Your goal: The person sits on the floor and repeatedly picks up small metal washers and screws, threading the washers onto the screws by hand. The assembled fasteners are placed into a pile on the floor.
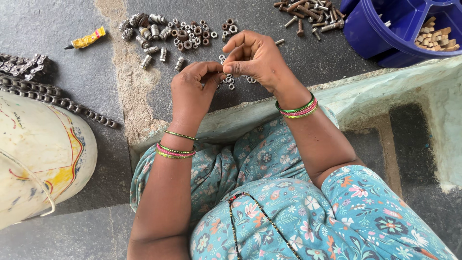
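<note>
- Grey stone floor (72, 91) lies under everything, with a pale sandy streak running down it beside the person's knees.
- The left hand (192, 91) and right hand (255, 60) meet above the floor, fingertips pinched together on something very small; what it is cannot be told, as the fingers hide it.
- Both hands are closed narrow, thumbs pressed against forefingers.
- Just beneath the fingertips lies a small scatter of shiny silver nuts (230, 82), ring-shaped and bright, touching the floor.
- Farther up sits a larger heap of nuts and sleeves (168, 33), some silvery, some rusty brown.
- A pile of rusty bolts (308, 14) lies near a blue tray (370, 33) holding short wooden pieces.
- A greasy chain (48, 96) curls beside a pale bucket (38, 154).
- A small yellow tube (86, 38) lies well apart, up left.
</note>
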